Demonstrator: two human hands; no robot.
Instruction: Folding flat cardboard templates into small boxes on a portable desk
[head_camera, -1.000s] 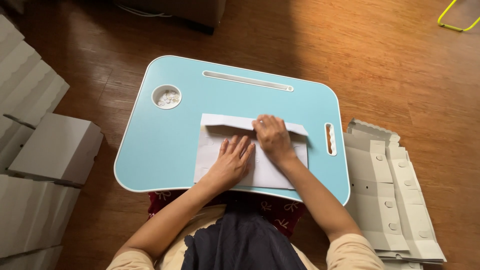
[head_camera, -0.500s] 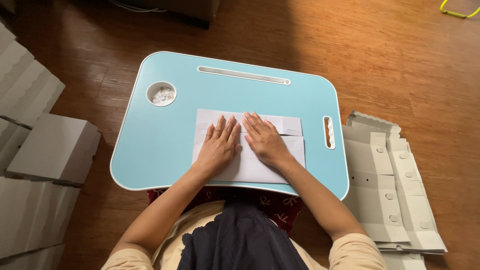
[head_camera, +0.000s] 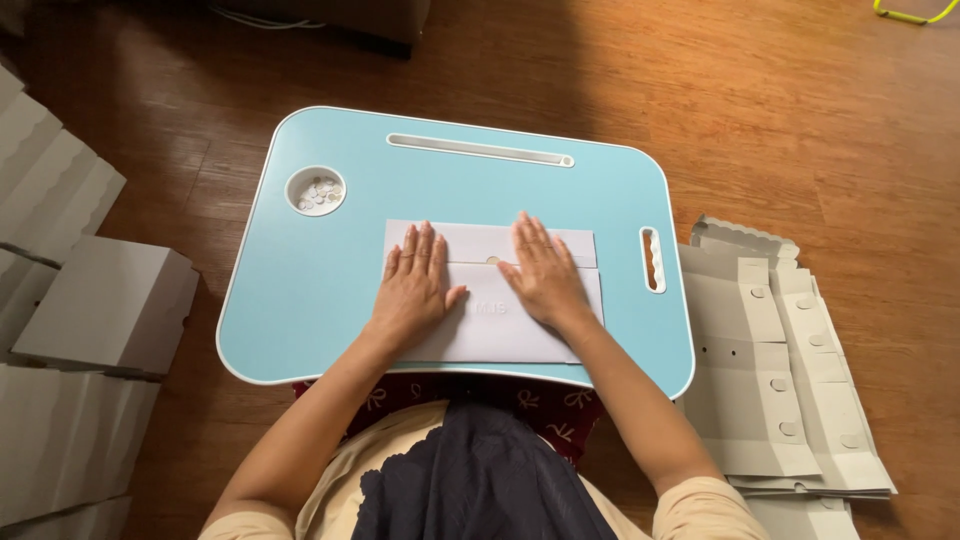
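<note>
Head view, white envelope (head_camera: 500, 325) under both hands' fingers (head_camera: 425, 250)

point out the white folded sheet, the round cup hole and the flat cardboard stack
white folded sheet (head_camera: 500, 325), head view, its lower middle
round cup hole (head_camera: 315, 190), head view, its centre
flat cardboard stack (head_camera: 770, 390), head view, top sheet's middle

There is a single view, from the camera on my head. It looks almost straight down over my lap, at about arm's length from the blue surface (head_camera: 300, 300), which fills the middle. The wooden floor (head_camera: 780, 120) frames it on all sides.
</note>
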